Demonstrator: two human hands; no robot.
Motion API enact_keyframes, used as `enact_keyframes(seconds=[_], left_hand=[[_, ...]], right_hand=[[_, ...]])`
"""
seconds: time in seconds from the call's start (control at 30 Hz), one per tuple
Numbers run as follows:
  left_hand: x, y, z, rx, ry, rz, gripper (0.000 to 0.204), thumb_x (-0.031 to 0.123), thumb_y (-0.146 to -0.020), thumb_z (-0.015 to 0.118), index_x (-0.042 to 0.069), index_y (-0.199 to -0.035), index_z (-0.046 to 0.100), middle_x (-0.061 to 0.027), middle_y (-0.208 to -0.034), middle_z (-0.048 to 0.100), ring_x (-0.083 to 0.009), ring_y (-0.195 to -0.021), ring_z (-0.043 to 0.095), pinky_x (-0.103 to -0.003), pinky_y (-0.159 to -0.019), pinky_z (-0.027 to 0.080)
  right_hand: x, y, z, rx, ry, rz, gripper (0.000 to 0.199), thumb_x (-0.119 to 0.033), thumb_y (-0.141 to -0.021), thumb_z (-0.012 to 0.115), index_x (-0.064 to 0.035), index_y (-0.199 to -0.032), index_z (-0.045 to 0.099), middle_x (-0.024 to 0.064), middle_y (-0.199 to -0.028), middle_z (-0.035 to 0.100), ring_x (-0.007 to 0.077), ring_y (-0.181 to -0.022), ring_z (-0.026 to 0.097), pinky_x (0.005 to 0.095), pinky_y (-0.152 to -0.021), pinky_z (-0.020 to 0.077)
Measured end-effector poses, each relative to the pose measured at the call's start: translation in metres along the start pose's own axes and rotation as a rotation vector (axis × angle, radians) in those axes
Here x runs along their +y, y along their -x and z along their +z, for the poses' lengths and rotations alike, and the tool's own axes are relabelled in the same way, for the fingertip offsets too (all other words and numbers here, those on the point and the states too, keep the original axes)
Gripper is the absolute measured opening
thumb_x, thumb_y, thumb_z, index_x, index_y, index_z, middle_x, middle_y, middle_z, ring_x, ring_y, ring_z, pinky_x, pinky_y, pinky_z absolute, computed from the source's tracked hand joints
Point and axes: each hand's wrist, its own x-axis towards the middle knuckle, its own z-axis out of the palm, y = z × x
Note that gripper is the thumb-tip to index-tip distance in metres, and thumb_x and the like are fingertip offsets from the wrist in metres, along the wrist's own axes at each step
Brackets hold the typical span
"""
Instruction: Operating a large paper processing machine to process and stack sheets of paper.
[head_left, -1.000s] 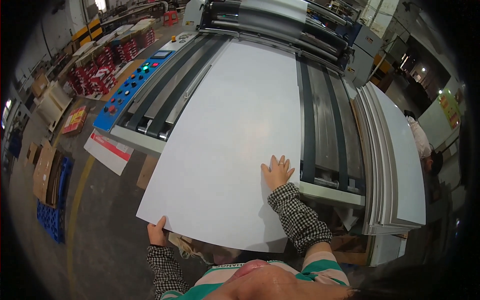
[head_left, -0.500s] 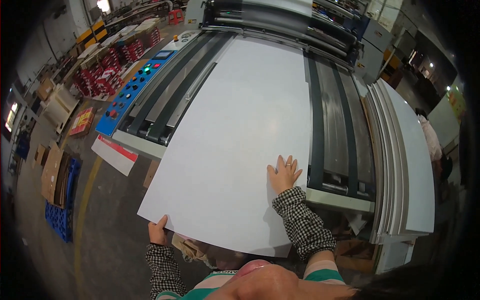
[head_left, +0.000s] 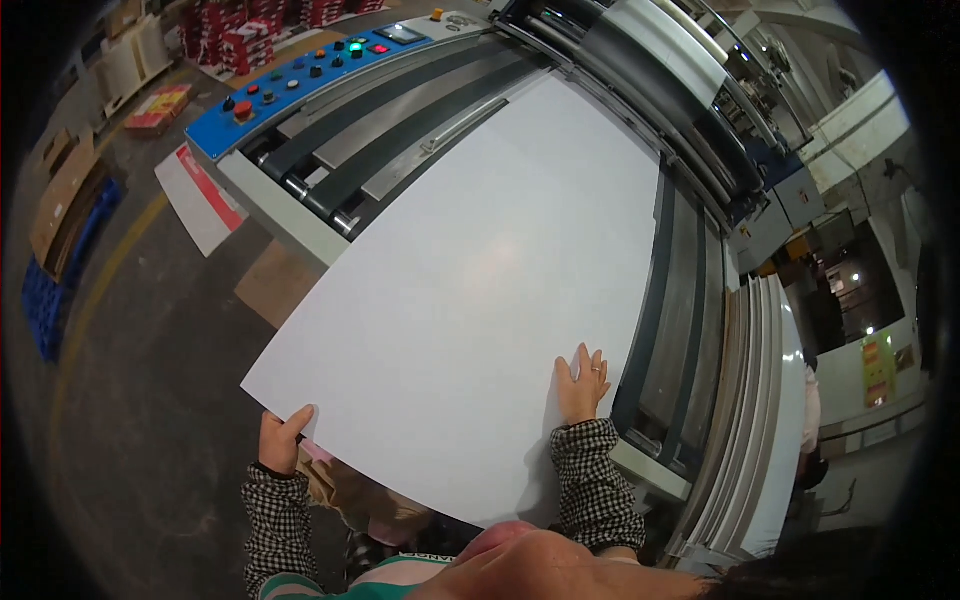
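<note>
L hand (head_left: 281, 442) clamps white sheet (head_left: 470, 280) w/ fingers hidden below; R hand (head_left: 582, 388) flat atop, fingers apart.

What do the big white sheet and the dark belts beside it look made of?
White sheet: probably paperboard, smooth with a faint sheen; a soft highlight shows mid-sheet. Dark belts: likely rubber or coated fabric, matte, showing little reflection.

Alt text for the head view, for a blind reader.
A large white rectangular sheet lies on a grey machine with dark belts; the left hand pinches its near edge, the right hand rests on top. A blue control panel sits upper left.
</note>
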Motion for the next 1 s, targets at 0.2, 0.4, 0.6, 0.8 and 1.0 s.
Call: enact_keyframes(seconds=[0.2,0.4,0.6,0.8,1.0], left_hand=[[-0.002,-0.004,0.0,-0.055,-0.012,0.013,0.022,0.008,-0.074,0.054,-0.005,-0.092,0.053,-0.0069,-0.088,0.057,-0.0137,-0.079,0.053,-0.026,-0.07,0.041],[0.003,-0.005,0.005,-0.068,-0.017,0.062,0.023,0.007,-0.074,0.054,-0.005,-0.093,0.053,-0.0071,-0.088,0.057,-0.0146,-0.079,0.053,-0.027,-0.071,0.042],[0.0,-0.007,0.004,-0.043,0.023,0.062,0.025,0.006,-0.073,0.055,-0.004,-0.095,0.052,-0.0075,-0.089,0.056,-0.0157,-0.08,0.054,-0.027,-0.071,0.042],[-0.003,-0.01,0.006,-0.062,0.051,-0.042,0.034,0.002,-0.073,0.053,-0.005,-0.105,0.045,-0.0111,-0.099,0.053,-0.0223,-0.089,0.053,-0.034,-0.079,0.042],[0.002,-0.009,0.02,-0.023,0.07,0.002,0.027,0.005,-0.074,0.055,-0.003,-0.098,0.048,-0.0103,-0.087,0.056,-0.0199,-0.072,0.057,-0.031,-0.055,0.047]], right_hand=[[0.002,-0.008,0.0,-0.004,0.011,-0.003,0.058,-0.04,-0.078,0.046,-0.0093,-0.125,0.034,0.021,-0.133,0.019,0.0349,-0.125,0.01,0.0523,-0.098,0.0041],[0.002,-0.013,0.002,-0.001,-0.017,-0.01,0.058,-0.04,-0.078,0.047,-0.0089,-0.125,0.033,0.0212,-0.133,0.018,0.0356,-0.125,0.01,0.0525,-0.098,0.0033],[-0.003,-0.016,0.004,0.004,-0.024,-0.003,0.06,-0.04,-0.078,0.048,-0.008,-0.126,0.032,0.0214,-0.133,0.016,0.036,-0.124,0.009,0.0528,-0.098,0.0026],[-0.005,-0.018,-0.003,0.004,-0.042,0.034,0.059,-0.04,-0.078,0.047,-0.0085,-0.126,0.032,0.0213,-0.134,0.016,0.0355,-0.125,0.008,0.0526,-0.098,0.0017],[-0.005,-0.018,-0.008,-0.01,-0.055,0.042,0.059,-0.04,-0.078,0.046,-0.0091,-0.126,0.031,0.0213,-0.134,0.014,0.0354,-0.125,0.007,0.0532,-0.097,0.0008]])
